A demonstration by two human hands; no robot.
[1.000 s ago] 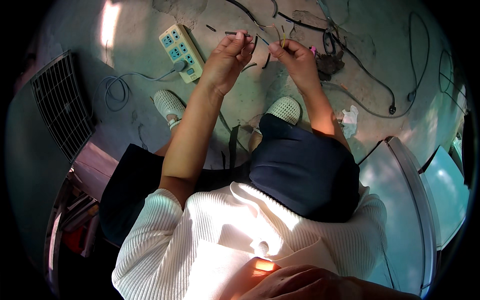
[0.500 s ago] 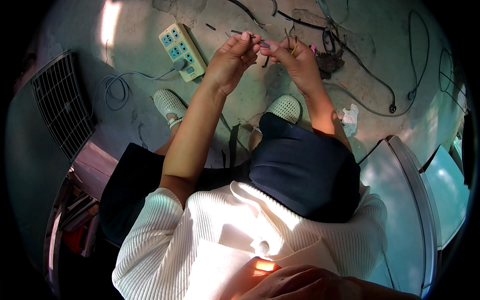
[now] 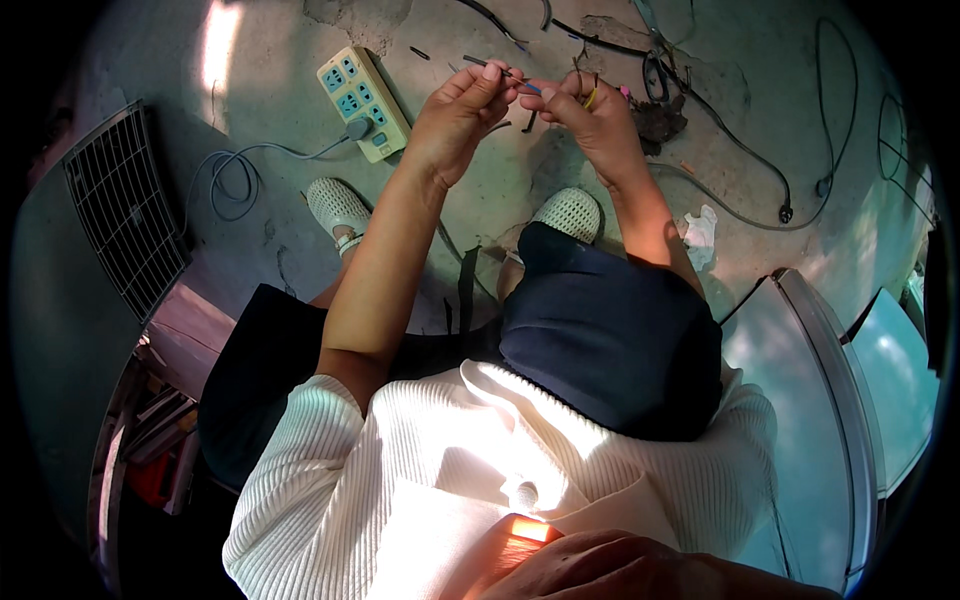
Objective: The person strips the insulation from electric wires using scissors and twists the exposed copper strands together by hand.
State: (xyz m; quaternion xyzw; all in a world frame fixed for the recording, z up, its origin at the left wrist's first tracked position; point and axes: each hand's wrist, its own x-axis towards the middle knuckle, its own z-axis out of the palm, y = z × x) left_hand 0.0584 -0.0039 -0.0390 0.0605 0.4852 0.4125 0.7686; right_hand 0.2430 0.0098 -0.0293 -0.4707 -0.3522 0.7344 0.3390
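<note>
Out over the floor, in front of my feet, my two hands are close together. The fingers of my left hand (image 3: 457,118) pinch a thin dark wire (image 3: 474,60), whose end sticks out to the left past the thumb. From there toward the right fingers runs a short stretch of blue wire (image 3: 530,87). My right hand (image 3: 597,130) is closed around the blue wire, and a yellow wire (image 3: 591,98) loops out beside its fingers. How the dark and blue wires meet is too small to make out.
A cream power strip (image 3: 375,105) with a grey plug in it lies left of my hands. Black cable (image 3: 735,143) and cut cable pieces are scattered beyond and to the right. Crumpled white paper (image 3: 700,238) lies near my right forearm. A wire grille (image 3: 125,205) stands at far left.
The hands have barely moved. The dark wire's end now sits slightly higher and further left, and more of the blue wire shows between the fingers.
</note>
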